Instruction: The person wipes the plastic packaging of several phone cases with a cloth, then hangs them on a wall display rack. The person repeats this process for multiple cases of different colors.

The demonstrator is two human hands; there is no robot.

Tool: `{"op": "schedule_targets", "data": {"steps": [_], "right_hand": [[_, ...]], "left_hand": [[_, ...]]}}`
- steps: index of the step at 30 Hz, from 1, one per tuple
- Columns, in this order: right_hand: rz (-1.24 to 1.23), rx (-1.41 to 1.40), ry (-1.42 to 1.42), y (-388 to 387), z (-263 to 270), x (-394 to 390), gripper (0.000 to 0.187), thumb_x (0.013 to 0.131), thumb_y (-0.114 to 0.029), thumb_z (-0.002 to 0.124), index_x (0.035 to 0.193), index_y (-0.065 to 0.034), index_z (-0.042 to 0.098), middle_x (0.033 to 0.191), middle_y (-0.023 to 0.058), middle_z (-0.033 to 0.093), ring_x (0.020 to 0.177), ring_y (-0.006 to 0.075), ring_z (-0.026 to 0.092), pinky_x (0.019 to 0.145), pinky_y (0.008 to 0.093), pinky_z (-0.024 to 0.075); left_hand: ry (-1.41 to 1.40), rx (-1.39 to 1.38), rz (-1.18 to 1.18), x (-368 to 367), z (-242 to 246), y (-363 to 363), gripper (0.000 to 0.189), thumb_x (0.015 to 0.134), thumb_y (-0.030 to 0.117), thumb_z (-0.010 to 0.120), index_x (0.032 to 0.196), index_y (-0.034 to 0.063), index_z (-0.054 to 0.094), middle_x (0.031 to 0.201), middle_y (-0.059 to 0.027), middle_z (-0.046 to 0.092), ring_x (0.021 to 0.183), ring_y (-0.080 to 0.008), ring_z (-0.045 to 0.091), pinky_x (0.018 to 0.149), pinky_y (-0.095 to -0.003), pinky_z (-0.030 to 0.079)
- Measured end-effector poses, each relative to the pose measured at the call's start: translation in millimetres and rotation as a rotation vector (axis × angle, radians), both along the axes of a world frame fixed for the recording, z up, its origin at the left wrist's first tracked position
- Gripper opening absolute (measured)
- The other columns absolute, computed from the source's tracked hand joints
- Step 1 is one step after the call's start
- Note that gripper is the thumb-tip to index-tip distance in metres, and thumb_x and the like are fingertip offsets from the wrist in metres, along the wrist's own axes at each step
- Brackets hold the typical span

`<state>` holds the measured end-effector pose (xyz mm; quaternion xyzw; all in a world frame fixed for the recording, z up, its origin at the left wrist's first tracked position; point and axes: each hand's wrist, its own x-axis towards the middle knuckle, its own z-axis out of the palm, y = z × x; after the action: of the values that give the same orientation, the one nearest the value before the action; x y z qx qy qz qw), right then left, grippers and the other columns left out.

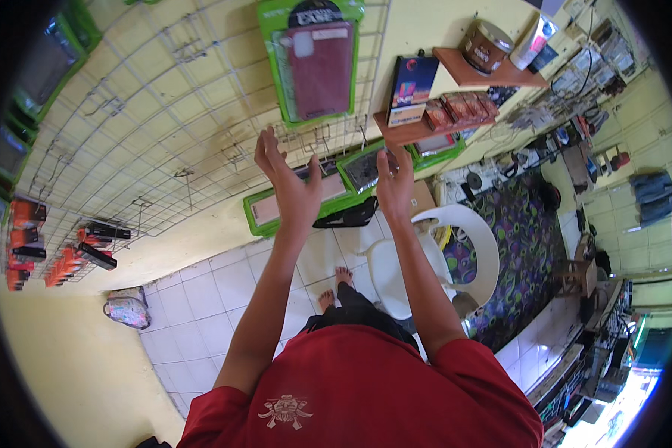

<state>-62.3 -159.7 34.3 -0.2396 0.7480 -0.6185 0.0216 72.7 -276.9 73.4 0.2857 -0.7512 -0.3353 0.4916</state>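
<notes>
Both of my arms reach up towards a wire grid rack (pixel 140 120) on the wall. My left hand (pixel 294 190) is raised with fingers apart and nothing in it, just below a hanging phone case in green packaging (pixel 320 70). To its right, my right hand (pixel 395 187) is also raised and holds nothing; its fingers are slightly curled. Behind and between the hands, more green-edged packages hang low on the rack, one with a pale pink case (pixel 266 210) and one with a dark case (pixel 364 171).
A white plastic chair (pixel 381 274) stands close on the right, beside a patterned carpet (pixel 515 257). Wooden shelves (pixel 395 133) with small boxes jut from the wall. Boxed goods (pixel 98 246) hang at left; a backpack (pixel 127 308) lies on the tiled floor.
</notes>
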Motion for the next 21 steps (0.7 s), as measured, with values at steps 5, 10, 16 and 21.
{"op": "schedule_targets", "data": {"steps": [5,10,16,21], "right_hand": [[-0.152,0.146,-0.041,43.0,-75.1,-0.3,0.032,0.098,-0.015,0.066,0.124,0.0041,0.063,0.112,0.0147,0.064,0.089,0.0211,0.067,0.079,0.0346,0.0541],[-0.220,0.226,-0.225,35.0,-158.1,-15.5,0.043,0.094,-0.025,0.073,0.121,0.0072,0.059,0.102,0.0155,0.067,0.080,0.0210,0.069,0.070,0.0328,0.0563],[-0.279,0.211,-0.496,-4.2,-235.9,-48.7,0.049,0.089,-0.026,0.079,0.115,0.0092,0.058,0.095,0.0136,0.068,0.071,0.0186,0.068,0.058,0.0303,0.0571],[-0.258,0.230,-0.625,-14.4,-227.9,-44.4,0.053,0.079,-0.032,0.083,0.112,0.0044,0.064,0.104,0.0226,0.072,0.100,0.0355,0.070,0.086,0.0422,0.0536]], "left_hand": [[-0.166,0.038,-0.126,-3.4,-69.1,49.6,0.079,0.082,-0.008,0.069,0.150,0.0062,0.032,0.149,-0.0214,0.027,0.133,-0.0353,0.042,0.097,-0.0414,0.049],[-0.192,-0.008,-0.195,-30.0,-98.5,59.4,0.069,0.083,-0.011,0.066,0.144,0.0017,0.037,0.152,-0.0220,0.023,0.134,-0.0394,0.042,0.098,-0.0440,0.050],[-0.193,-0.089,-0.121,-48.1,-98.3,52.9,0.069,0.083,-0.011,0.064,0.145,-0.0011,0.036,0.154,-0.0227,0.019,0.134,-0.0387,0.041,0.098,-0.0421,0.050],[-0.259,-0.061,-0.157,-19.9,-128.1,67.9,0.068,0.081,-0.013,0.064,0.143,-0.0005,0.038,0.151,-0.0242,0.021,0.132,-0.0359,0.040,0.093,-0.0377,0.052]]}}
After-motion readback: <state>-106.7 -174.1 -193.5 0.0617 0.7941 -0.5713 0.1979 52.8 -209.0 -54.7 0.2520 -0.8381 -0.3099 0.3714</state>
